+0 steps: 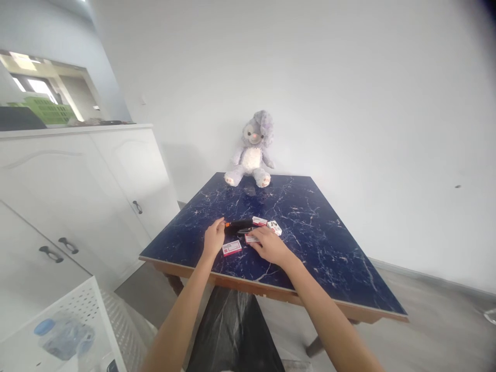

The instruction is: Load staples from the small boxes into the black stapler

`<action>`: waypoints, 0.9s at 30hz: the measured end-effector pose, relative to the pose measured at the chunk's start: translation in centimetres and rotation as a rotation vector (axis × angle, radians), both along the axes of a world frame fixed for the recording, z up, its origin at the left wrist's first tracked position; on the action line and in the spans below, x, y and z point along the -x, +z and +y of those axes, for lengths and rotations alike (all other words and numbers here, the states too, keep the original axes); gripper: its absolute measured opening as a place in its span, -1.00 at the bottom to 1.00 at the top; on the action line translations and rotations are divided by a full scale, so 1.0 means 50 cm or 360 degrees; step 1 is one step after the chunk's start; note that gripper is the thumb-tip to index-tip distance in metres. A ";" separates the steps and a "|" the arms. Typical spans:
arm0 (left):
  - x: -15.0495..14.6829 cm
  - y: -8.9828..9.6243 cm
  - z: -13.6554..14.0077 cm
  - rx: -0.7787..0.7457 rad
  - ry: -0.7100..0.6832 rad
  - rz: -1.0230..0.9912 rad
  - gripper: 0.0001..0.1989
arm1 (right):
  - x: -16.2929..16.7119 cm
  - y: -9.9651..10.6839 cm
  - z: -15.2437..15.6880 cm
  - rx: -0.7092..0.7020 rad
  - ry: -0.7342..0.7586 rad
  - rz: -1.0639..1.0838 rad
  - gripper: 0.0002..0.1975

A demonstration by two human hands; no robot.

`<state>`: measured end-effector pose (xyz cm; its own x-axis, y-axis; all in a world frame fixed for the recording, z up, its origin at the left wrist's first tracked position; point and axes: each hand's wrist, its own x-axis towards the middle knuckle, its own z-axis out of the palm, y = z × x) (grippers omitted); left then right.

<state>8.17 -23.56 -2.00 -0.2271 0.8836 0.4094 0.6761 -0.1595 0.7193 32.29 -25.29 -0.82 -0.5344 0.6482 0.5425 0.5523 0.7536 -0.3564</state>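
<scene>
A long black stapler [241, 224] with an orange end and a metallic strip along its lower side lies crosswise on the dark blue table [310, 248]. My left hand [214, 238] is closed at its orange end; the thumb side is partly hidden. My right hand [270, 245] bends its fingers over a small red-and-white box [251, 238], covering part of it. In front of the stapler lies another red-and-white box [232, 248]. Past my right hand are a flat white-and-red box [259, 221] and a white box [275, 228] with a dark print.
A plush toy [252, 155] sits at the table's far edge against the wall. White cabinets [77, 186] stand to the left. Low at the left, a white perforated basket [96, 305] holds clear plastic bottles [64, 336].
</scene>
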 end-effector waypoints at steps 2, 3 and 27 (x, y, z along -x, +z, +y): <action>-0.014 0.009 -0.015 -0.0197 0.0049 0.0026 -0.65 | -0.004 0.006 0.001 -0.0020 -0.0039 0.0201 -0.75; -0.024 0.013 -0.024 -0.0306 0.0038 0.0021 -0.65 | -0.004 0.009 0.001 -0.0032 -0.0056 0.0280 -0.70; -0.078 0.004 -0.063 -0.0079 -0.0337 -0.0861 -0.68 | 0.004 -0.009 0.020 0.0201 -0.0063 0.0320 -0.54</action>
